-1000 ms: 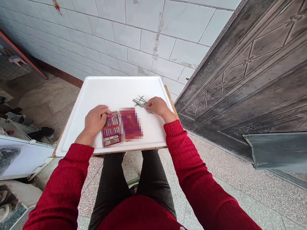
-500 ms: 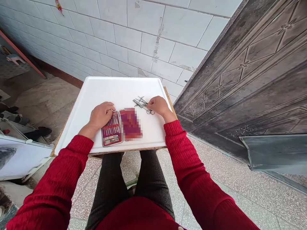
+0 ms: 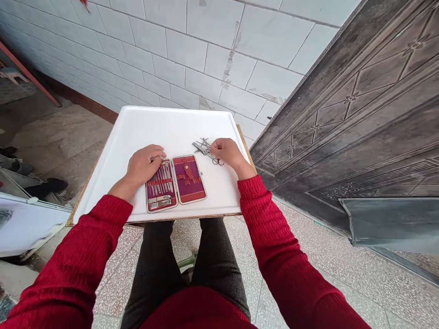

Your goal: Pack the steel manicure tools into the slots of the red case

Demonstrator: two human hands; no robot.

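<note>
An opened manicure case (image 3: 192, 198) lies near the front of the white tabletop (image 3: 99, 183). Nail clippers (image 3: 159, 202) and several slim metal tools (image 3: 163, 176) fill its left half; the right half shows purple lining with red straps and loops. My left hand (image 3: 146, 162) curls over the case's upper left corner, thumb at its top edge. To the right of the case, my right hand (image 3: 228, 153) has its fingertips pinched together beside a small heap of metal tools (image 3: 200, 147). Scissor handles (image 3: 218, 161) show just below those fingers. Anything between the fingertips is too small to tell.
A white tiled wall (image 3: 171, 55) stands behind the table. A dark patterned metal door (image 3: 325, 119) rises at the right, with a grey panel (image 3: 391, 221) low down. At the left are a white box-like object (image 3: 30, 224) and other items on the floor.
The view has shifted slightly. My right hand has moved a little relative to the metal tools, its fingers still pinched. My left hand stays at the case corner.
</note>
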